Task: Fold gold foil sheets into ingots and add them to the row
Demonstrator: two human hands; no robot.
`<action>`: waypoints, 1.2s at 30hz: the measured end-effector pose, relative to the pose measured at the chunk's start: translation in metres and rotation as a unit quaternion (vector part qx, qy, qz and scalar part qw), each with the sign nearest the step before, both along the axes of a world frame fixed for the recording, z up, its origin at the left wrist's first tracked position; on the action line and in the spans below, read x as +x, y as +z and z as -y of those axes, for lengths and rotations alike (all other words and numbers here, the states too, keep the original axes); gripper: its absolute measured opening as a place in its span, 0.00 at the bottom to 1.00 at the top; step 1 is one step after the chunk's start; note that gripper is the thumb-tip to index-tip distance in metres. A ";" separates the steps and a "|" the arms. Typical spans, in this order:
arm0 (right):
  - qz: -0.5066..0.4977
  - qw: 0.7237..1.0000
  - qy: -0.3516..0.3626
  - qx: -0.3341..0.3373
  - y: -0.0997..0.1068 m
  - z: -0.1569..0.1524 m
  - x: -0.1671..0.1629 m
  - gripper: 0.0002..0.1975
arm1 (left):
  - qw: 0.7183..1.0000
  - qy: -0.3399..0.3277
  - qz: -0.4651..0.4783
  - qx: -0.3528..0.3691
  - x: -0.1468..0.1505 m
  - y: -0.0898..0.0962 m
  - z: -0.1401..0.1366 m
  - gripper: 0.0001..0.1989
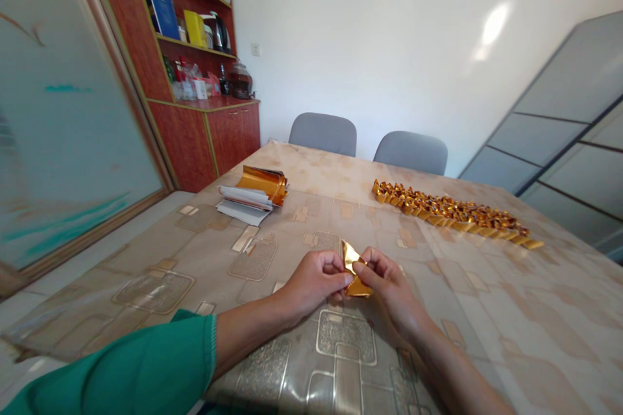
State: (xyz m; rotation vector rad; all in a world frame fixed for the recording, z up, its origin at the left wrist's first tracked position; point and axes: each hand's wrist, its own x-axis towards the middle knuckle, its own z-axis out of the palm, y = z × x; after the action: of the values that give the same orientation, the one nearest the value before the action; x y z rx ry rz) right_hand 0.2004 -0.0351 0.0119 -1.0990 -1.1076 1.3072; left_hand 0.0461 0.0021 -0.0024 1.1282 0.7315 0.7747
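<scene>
A small piece of folded gold foil paper is held between both hands, just above the table. My left hand pinches its left edge between thumb and fingers. On the other side, my right hand grips it with the thumb pressed on its face. The foil comes to a point at the top and spreads wider at the bottom. To the far left lies a stack of foil paper sheets, curled, gold on one side and pale on the other. Rows of folded gold foil pieces stretch along the table's right side.
A patterned plastic cover lies over the table. Two grey chairs stand at its far side, before a white wall. A reddish-brown cabinet with bottles, a kettle and boxes is at the back left.
</scene>
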 end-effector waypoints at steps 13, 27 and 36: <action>0.040 0.994 -0.072 0.065 0.001 0.000 -0.001 0.19 | 0.997 -0.029 0.023 -0.067 -0.001 0.002 0.001 0.19; -0.139 0.987 -0.072 -0.041 0.001 -0.004 0.004 0.19 | 0.857 0.053 -0.138 0.494 -0.015 0.016 -0.002 0.10; -0.068 0.996 -0.039 -0.044 -0.004 -0.001 0.001 0.17 | 0.795 0.052 -0.165 0.582 -0.016 0.013 -0.007 0.10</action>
State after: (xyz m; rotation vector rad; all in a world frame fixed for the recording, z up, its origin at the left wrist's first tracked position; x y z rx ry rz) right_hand 0.2013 -0.0344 0.0080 -1.0906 -0.9064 1.3583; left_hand 0.0299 0.0087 0.0107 2.4075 0.5677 1.1847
